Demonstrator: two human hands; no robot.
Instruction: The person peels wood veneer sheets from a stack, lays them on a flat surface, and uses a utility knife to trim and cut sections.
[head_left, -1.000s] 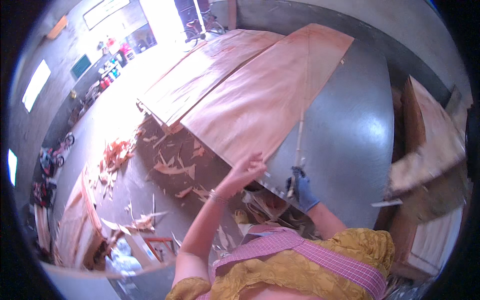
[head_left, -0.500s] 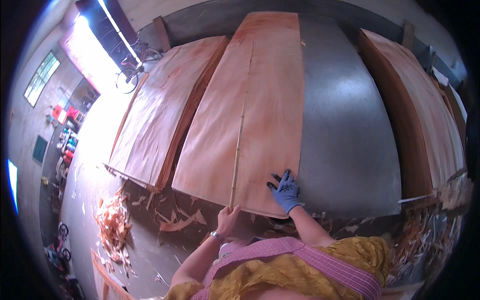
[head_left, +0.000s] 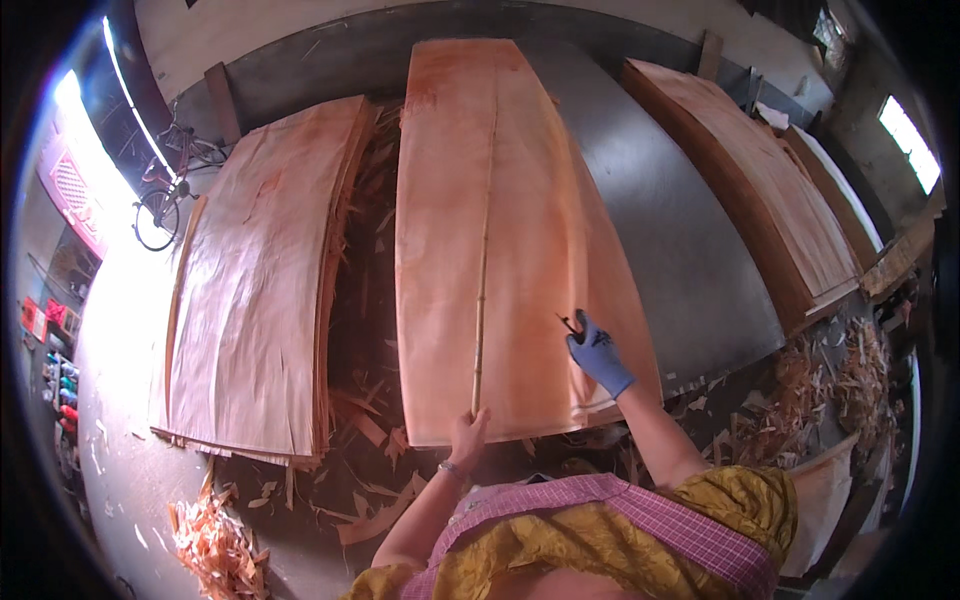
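Note:
A long, thin bamboo stick point(head_left: 482, 300) lies lengthwise over the pale reddish wood veneer sheet point(head_left: 440, 260) in front of me. My bare left hand point(head_left: 468, 435), a band at its wrist, is closed around the stick's near end at the sheet's front edge. My right hand point(head_left: 598, 358) wears a blue glove with dark fingertips. Its fingers are drawn together at a raised fold in the sheet's right part and appear to grip it; their contact is partly hidden. Right of the fold, more veneer point(head_left: 628, 310) shows.
A dark grey flat panel point(head_left: 690, 230) adjoins the veneer on the right. Veneer stacks stand at the left point(head_left: 250, 290) and far right point(head_left: 745, 170). Wood scraps point(head_left: 215, 540) litter the floor. A bicycle point(head_left: 160, 210) stands by the bright doorway.
My right hand has gone from spread flat on the veneer to drawn-in fingers, and the sheet's right part has risen into a fold. My left hand keeps the stick. The view has turned right.

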